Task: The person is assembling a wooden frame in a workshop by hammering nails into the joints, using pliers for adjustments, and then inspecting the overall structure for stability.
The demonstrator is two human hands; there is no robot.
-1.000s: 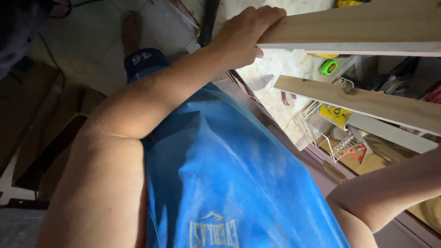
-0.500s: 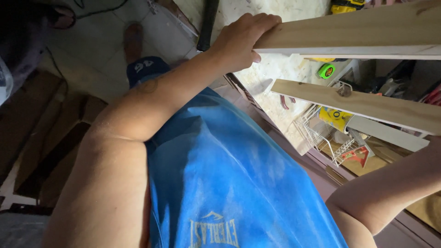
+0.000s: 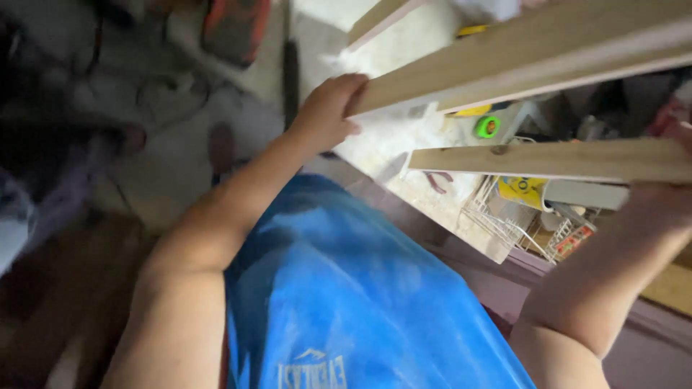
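We see a long pale wooden plank (image 3: 533, 54) slanting across the upper right, above a second plank (image 3: 555, 160). Our left hand (image 3: 328, 112) grips the upper plank's near end, fingers curled around it. Our right hand (image 3: 667, 191) seems to meet the lower plank; we cannot tell its grip. Below sit a wire basket (image 3: 497, 216) and green tape roll (image 3: 488, 127).

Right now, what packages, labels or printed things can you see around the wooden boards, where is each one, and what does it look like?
Yellow package: in the white wire basket below the lower wooden board; rounded, yellow with dark print.
Small red-and-white package: in the same basket, further right; too blurred to tell more.
Shirt print: pale logo and lettering on the blue shirt, bottom of the head view.
No signs or screens show.
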